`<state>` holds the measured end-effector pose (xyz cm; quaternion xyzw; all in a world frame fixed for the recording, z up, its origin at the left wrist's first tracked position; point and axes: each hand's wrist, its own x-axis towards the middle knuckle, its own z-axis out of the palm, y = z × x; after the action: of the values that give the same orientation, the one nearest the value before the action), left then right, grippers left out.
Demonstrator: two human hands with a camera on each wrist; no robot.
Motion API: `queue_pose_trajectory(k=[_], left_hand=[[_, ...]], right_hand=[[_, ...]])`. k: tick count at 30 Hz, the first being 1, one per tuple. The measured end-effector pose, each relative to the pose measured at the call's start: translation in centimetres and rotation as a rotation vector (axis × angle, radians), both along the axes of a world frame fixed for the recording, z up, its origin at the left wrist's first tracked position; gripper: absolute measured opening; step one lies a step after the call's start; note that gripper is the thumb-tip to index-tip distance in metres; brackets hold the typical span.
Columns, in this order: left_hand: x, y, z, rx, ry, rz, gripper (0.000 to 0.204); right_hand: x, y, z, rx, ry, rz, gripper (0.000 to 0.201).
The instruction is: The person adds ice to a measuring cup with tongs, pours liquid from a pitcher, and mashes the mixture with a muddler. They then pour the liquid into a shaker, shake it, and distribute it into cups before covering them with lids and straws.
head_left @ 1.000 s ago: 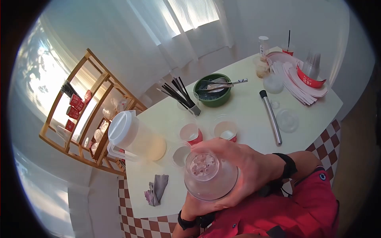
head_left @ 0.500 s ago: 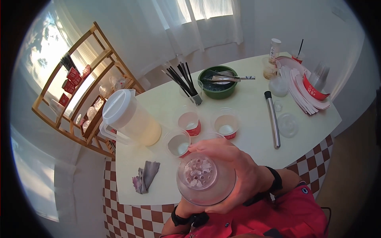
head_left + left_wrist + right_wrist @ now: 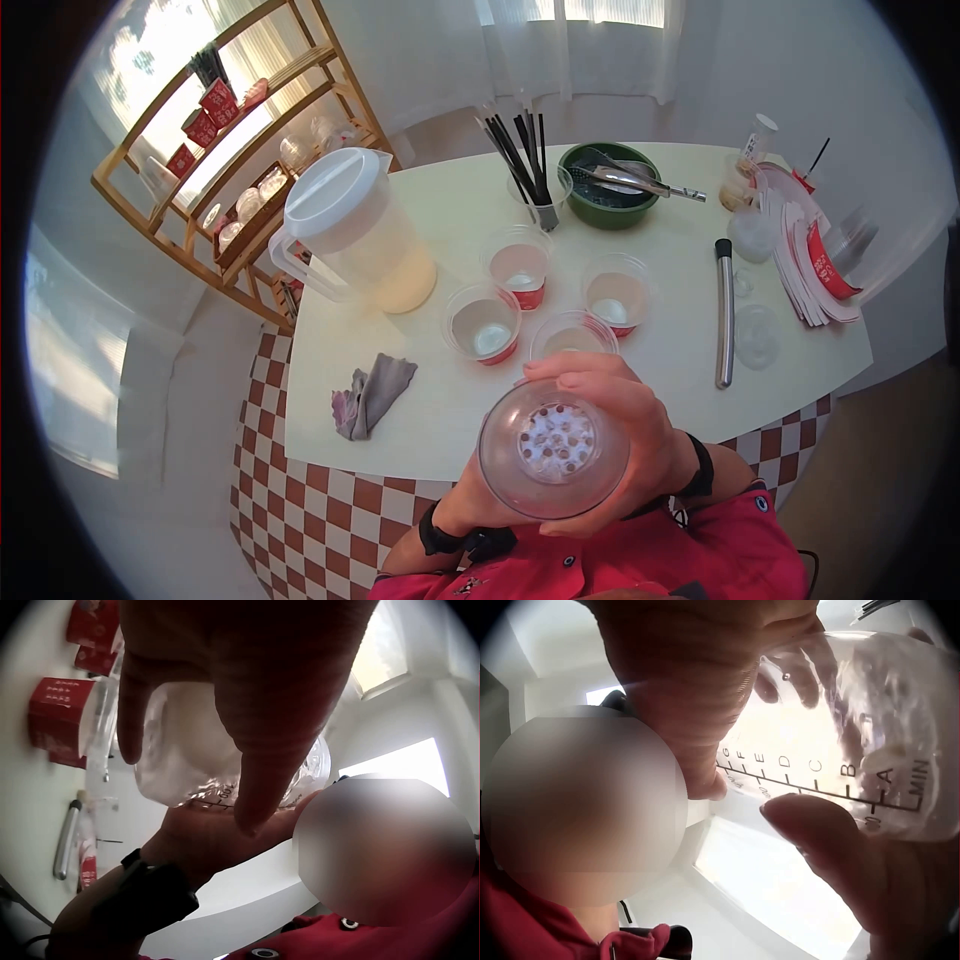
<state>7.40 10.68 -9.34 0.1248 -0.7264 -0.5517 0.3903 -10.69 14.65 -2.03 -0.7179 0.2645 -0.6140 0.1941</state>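
Counted at one pale table (image 3: 450,425): four red-based plastic cups (image 3: 483,325), one lidded pitcher (image 3: 355,235), one green bowl (image 3: 612,215), one black-capped metal rod (image 3: 725,325), one gray cloth (image 3: 378,398), one white-capped bottle (image 3: 757,142) and one cup of black straws (image 3: 545,215), too bunched to number. On one wooden rack (image 3: 339,50), at least three red cups (image 3: 218,102). Also in the tally, one clear graduated shaker (image 3: 553,485) and two black wristbands (image 3: 703,466).

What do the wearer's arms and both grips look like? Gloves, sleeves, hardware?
Left grip and right grip: ungloved. Black left wrist strap with a dark unit; black right wrist strap, also with a dark unit. Bare forearms, short red right sleeve with a ring-shaped fastener.
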Motion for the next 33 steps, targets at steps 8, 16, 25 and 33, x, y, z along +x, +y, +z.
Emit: queue_pose_trajectory(k=[8,16,25,33], left_hand=[[2.1,-0.3,0.1,0.060,-0.032,0.011,0.119],[6.1,-0.7,0.5,0.173,-0.012,0.074,0.120],[9.2,0.9,-0.5,0.254,0.103,0.600,0.126],[11.5,0.0,-1.4,0.194,-0.018,0.753,0.123]], right_hand=[[2.5,-1.8,-0.2,-0.053,-0.066,0.000,0.094],[3.2,-2.2,-1.7,-0.001,-0.008,-0.026,0.091],[1.9,0.8,-5.6,0.017,0.090,0.014,0.061],[3.2,1.4,-12.9,0.200,0.559,0.532,0.009]])
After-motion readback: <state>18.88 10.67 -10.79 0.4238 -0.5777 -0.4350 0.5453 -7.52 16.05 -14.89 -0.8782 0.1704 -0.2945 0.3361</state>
